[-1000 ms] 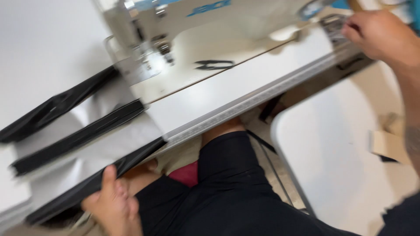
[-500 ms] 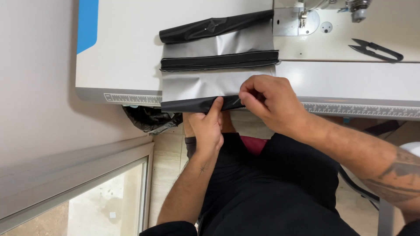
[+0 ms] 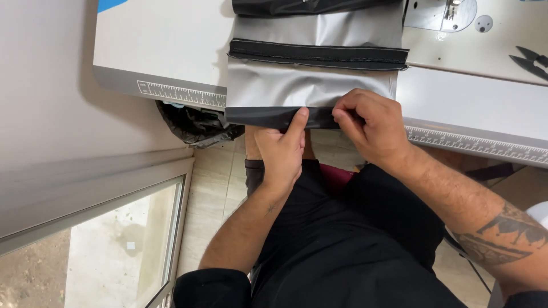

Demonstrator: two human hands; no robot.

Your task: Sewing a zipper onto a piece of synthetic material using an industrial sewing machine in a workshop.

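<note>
A silver-grey fabric panel (image 3: 308, 85) with black bands lies over the front edge of a white sewing table (image 3: 160, 51). My left hand (image 3: 282, 151) pinches the near black band (image 3: 257, 117) with its thumb on top. Just to the right, my right hand (image 3: 371, 128) grips the same band, fingers curled over its edge. A second black band with a zipper (image 3: 317, 54) crosses the panel farther back. The two hands almost touch at the table's edge.
A sewing machine base (image 3: 439, 14) stands at the top right, with black thread snips (image 3: 531, 60) on the table beside it. A ruler strip (image 3: 182, 94) runs along the table edge. A black bag (image 3: 194, 125) hangs under the table. A glass pane (image 3: 114, 251) is at lower left.
One second ago my right hand was far off at the table's right end; it came to the near black band. The view has swung and moved closer to the fabric.
</note>
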